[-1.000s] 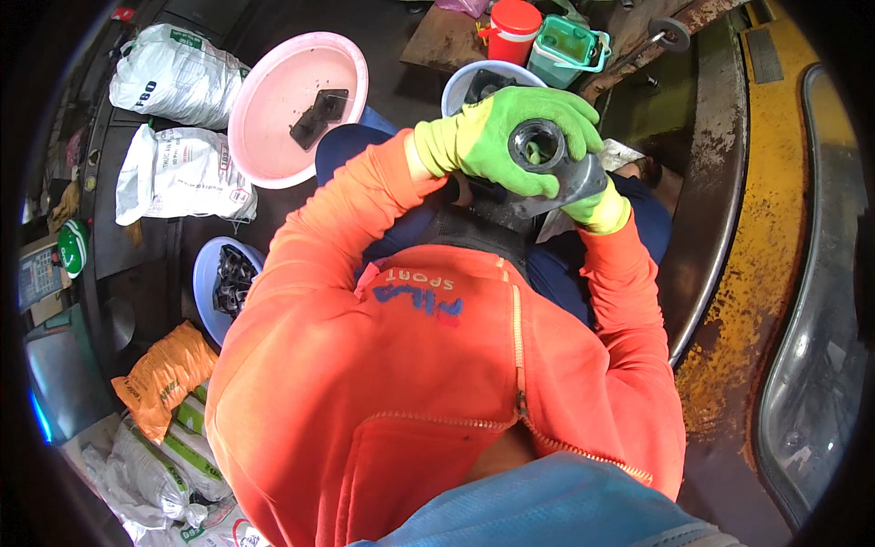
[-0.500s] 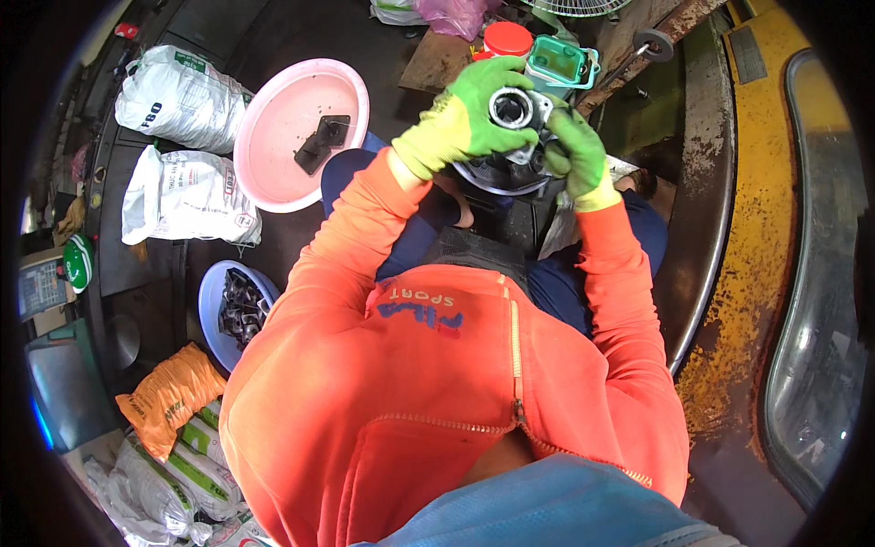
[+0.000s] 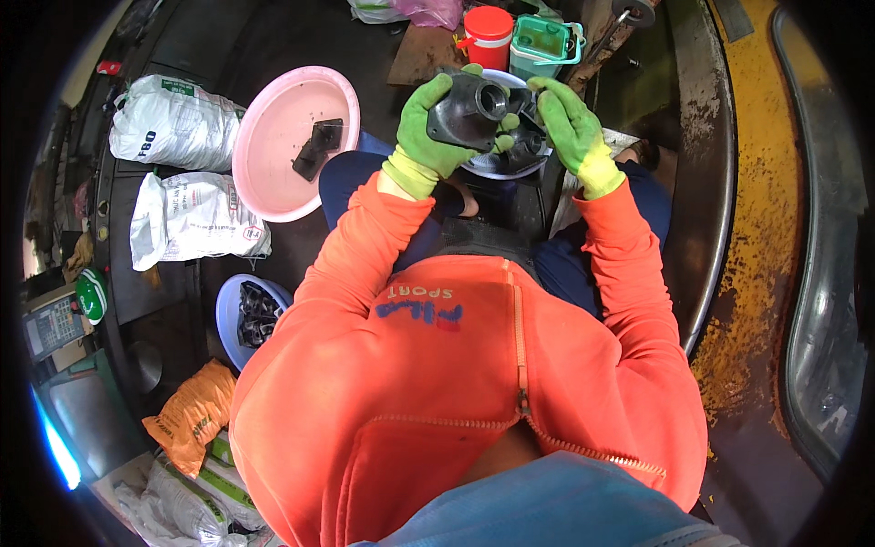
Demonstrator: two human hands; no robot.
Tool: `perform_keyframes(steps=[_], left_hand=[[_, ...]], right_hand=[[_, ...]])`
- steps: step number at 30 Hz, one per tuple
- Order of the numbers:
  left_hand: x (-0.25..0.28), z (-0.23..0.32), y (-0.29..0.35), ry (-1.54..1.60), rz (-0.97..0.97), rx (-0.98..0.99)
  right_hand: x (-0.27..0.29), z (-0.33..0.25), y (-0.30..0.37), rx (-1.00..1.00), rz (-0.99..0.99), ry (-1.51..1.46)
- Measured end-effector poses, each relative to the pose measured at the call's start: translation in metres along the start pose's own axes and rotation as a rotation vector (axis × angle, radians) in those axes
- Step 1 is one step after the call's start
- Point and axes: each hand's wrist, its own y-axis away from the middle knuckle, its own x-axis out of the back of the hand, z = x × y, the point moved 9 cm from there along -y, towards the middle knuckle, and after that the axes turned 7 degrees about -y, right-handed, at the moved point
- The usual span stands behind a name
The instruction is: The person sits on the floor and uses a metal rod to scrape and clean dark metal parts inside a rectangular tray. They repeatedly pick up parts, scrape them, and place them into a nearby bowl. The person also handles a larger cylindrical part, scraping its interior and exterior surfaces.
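Observation:
My left hand (image 3: 422, 137), in a green-and-yellow glove, is wrapped round a black moulded part (image 3: 463, 113). The part has a square flange with corner holes and a round, hollow neck, which points to the right. Just right of the neck is my gloved right hand (image 3: 567, 120), its thumb and fingers bent together; whatever they may pinch is too small to make out. Under both hands stands a pale basin (image 3: 499, 173) holding more black parts (image 3: 521, 153), partly hidden by the gloves.
Left of my knee, a pink basin (image 3: 260, 118) holds a few dark flat pieces (image 3: 319, 146). A blue basin (image 3: 228, 314) of black parts sits lower left, near white sacks (image 3: 178, 123) and an orange bag (image 3: 191, 415). Beyond are a red jug (image 3: 488, 35) and a teal container (image 3: 540, 46). Yellow machinery (image 3: 752, 273) borders the right.
The black part has been tipped, so its round opening has turned from facing up toward me to facing right. My right hand has come slightly away from it.

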Motion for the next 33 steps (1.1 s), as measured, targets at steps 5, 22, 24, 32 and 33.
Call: perform_keyframes(steps=[5, 22, 24, 32, 33], left_hand=[[0.012, -0.002, 0.003, -0.162, 0.101, 0.073], [-0.002, 0.023, -0.004, -0.306, 0.110, -0.161], [-0.008, 0.026, -0.003, -0.349, 0.113, -0.210], [-0.040, 0.044, -0.001, -0.724, 0.009, -0.507], [-0.043, 0.046, -0.002, -0.806, -0.004, -0.557]], right_hand=[[-0.025, -0.055, 0.023, 0.681, -0.159, 0.578], [-0.029, -0.021, 0.017, 0.208, -0.233, 0.246], [-0.029, -0.009, 0.016, 0.047, -0.223, 0.118], [-0.043, -0.001, 0.032, -0.230, -0.158, -0.428], [-0.045, -0.002, 0.034, -0.253, -0.168, -0.470]])
